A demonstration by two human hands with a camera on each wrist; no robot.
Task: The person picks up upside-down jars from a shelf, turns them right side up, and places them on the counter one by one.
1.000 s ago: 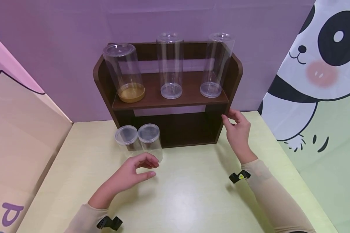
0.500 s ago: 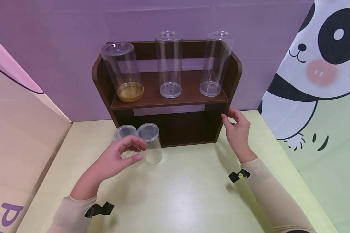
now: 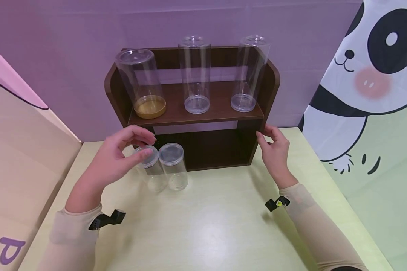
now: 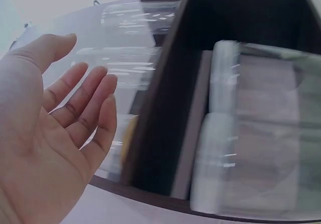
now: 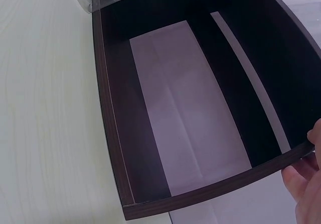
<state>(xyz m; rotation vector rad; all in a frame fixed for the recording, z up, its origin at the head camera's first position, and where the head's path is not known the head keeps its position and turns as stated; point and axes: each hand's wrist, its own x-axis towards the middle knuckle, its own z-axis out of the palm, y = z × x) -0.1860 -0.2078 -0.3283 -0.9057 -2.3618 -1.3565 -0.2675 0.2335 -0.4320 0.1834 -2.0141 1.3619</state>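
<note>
A dark brown two-tier shelf (image 3: 203, 121) stands on the table. My right hand (image 3: 274, 154) pinches the front edge of its right side panel between thumb and fingers. My left hand (image 3: 117, 156) hovers with loosely bent fingers over the left of two short clear jars (image 3: 157, 176), and nothing lies in its palm. Beside it stands the other short jar (image 3: 176, 175), in front of the shelf's lower left. In the left wrist view, the open palm (image 4: 55, 128) faces the shelf, apart from the jars, which look blurred there.
On the upper board stand a wide clear jar (image 3: 140, 75) with a gold base and two tall clear jars, one mid-board (image 3: 195, 75) and one at right (image 3: 249, 75). A purple backdrop (image 3: 88, 30) hangs behind. The pale table (image 3: 207, 226) extends in front.
My left hand has moved up and to the left, from in front of the short jars to above the left one. The right hand keeps its hold on the shelf's side.
</note>
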